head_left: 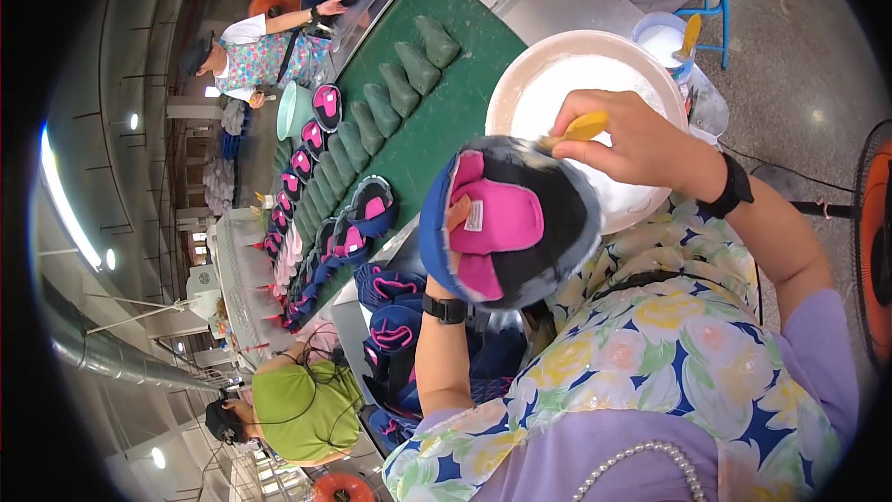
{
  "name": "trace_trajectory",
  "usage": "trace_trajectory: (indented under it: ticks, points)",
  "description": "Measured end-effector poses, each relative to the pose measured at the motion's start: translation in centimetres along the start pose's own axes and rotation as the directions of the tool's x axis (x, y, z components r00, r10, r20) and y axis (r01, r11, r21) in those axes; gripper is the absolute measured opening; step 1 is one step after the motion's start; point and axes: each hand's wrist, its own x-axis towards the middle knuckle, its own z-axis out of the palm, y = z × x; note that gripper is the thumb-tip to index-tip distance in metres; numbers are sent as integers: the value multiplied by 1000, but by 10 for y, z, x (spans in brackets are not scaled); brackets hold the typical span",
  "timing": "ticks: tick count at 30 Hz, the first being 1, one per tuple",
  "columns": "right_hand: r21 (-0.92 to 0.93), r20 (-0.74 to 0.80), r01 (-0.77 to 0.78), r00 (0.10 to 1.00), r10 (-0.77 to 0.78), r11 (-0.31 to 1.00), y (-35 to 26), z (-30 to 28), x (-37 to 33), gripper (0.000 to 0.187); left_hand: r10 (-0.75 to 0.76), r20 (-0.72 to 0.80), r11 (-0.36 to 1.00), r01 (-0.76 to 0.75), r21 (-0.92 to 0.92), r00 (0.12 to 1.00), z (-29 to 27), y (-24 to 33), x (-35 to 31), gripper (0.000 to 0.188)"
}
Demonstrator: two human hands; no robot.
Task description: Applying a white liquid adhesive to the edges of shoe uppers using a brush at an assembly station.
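Observation:
My left hand [458, 217] grips a blue shoe upper [569, 214] with a pink and black inside, its opening turned upward. A finger or thumb shows inside the upper; the other fingers are hidden beneath it. Between the fingers of my right hand [636, 144] is a brush with a yellow handle [585, 125]. Its bristles touch the upper's far edge, which is smeared pale. Under my right hand stands a large pale bowl [505, 84] holding white liquid [590, 74].
A green conveyor belt [483, 46] carries rows of dark green shoe forms [400, 88] and several uppers [372, 204]. More blue uppers [395, 325] are heaped beside my left arm. Beyond the bowl is a small bucket [662, 37] with another yellow-handled brush. Co-workers stand along the belt; an orange fan [873, 242] is at right.

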Motion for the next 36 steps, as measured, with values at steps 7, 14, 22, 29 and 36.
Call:
trace_trajectory:
  ticks: [7, 14, 22, 29, 36]
  points:
    - [259, -115, -138, 978, 172, 956, -28, 16, -17, 19, 198, -111, 976, -187, 108, 974, -31, -8, 11, 45]
    - [60, 42, -188, 982, 186, 980, -3, 22, -16, 16, 197, -184, 978, -181, 101, 963, -43, -15, 5, 50]
    - [-18, -155, -101, 983, 97, 995, 1, 19, 50, 24, 96, 20, 963, -98, 251, 995, -51, -18, 14, 47]
    - [112, -224, -393, 885, 408, 913, 26, -25, 16, 13, 150, -62, 989, -150, 2, 987, -180, -27, 68, 37]
    - [189, -157, -551, 800, 579, 813, 40, -38, -29, 11, -7, -457, 999, -14, -42, 889, -289, -73, 146, 31]
